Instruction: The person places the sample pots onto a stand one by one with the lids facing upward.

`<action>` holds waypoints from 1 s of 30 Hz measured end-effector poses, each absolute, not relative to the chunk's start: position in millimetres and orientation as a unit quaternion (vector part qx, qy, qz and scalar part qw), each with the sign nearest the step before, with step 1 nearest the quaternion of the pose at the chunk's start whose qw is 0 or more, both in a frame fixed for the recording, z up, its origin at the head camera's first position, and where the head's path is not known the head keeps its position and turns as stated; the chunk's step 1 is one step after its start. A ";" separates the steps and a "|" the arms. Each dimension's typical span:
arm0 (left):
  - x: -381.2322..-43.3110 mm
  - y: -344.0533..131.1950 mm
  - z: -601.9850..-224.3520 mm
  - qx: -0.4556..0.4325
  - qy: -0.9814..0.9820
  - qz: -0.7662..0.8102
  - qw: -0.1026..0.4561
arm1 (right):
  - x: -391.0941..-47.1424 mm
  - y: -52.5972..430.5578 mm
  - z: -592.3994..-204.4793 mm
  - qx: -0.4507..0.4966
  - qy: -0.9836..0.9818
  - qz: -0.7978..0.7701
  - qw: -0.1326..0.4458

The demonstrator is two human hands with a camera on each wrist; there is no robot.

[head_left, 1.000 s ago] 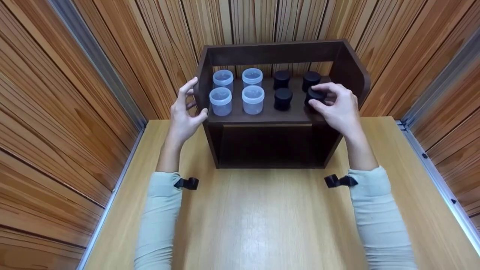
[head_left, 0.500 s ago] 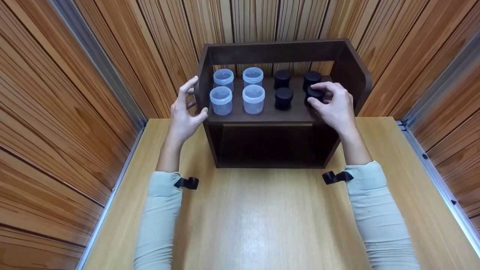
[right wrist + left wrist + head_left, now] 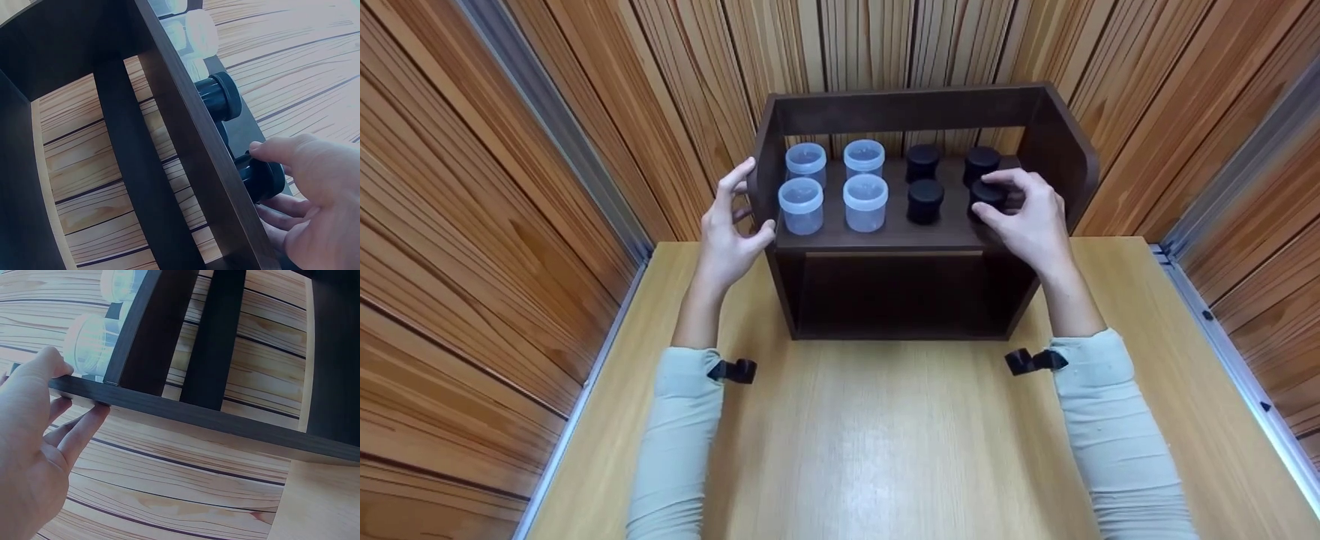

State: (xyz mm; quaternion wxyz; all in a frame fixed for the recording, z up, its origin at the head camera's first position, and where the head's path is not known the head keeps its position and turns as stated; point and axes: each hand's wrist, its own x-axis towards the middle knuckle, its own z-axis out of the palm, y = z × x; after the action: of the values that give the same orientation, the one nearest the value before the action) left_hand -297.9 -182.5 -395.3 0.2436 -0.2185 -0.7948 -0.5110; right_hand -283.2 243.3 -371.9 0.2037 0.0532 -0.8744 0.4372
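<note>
My left hand (image 3: 727,234) grips the left side panel of a dark brown two-tier shelf (image 3: 877,245), thumb on one face and fingers on the other, as the left wrist view (image 3: 34,444) shows. At the front right of the upper board, my right hand (image 3: 1035,217) pinches a black lidded jar (image 3: 987,193) between thumb and fingers. In the right wrist view this black jar (image 3: 264,179) stands close to the board's front edge. Beside it is another black jar (image 3: 925,201), with two more behind. Several translucent jars (image 3: 865,202) stand upright in two rows on the left half.
The shelf's lower compartment (image 3: 892,296) faces the front. It stands on a light wooden table (image 3: 870,427). Wood-patterned walls (image 3: 870,45) close in the back and both sides, with metal rails (image 3: 1237,360) along the table's edges. Each sleeve cuff carries a small black camera (image 3: 735,370).
The right hand and forearm have shifted slightly left, with the fingers staying at the black jar. My left hand keeps its place on the side panel, and the jars stand as before.
</note>
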 end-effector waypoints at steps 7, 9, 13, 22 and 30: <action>-299.0 -183.3 -393.7 -0.222 -0.795 -0.508 0.246 | -281.1 242.8 -369.2 0.057 -0.868 0.453 0.196; -298.0 -182.3 -393.7 -0.220 -0.795 -0.508 0.247 | -276.8 242.2 -367.2 0.057 -0.863 0.457 0.206; -293.2 -179.9 -395.7 -0.213 -0.796 -0.507 0.253 | -260.9 239.5 -366.9 0.060 -0.852 0.453 0.257; -279.4 -178.4 -406.4 -0.184 -0.806 -0.468 0.312 | -226.2 237.3 -380.9 0.144 -0.825 0.433 0.332; -250.7 -202.5 -420.5 -0.164 -0.851 -0.385 0.318 | -202.1 262.1 -385.4 0.209 -0.822 0.425 0.316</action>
State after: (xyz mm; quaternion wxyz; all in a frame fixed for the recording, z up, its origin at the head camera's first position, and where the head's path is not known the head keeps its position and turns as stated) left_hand -250.7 -202.5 -420.5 0.3176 -0.1644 -0.8509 -0.3847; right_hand -202.1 262.1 -385.4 0.3157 0.2087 -0.8224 0.4249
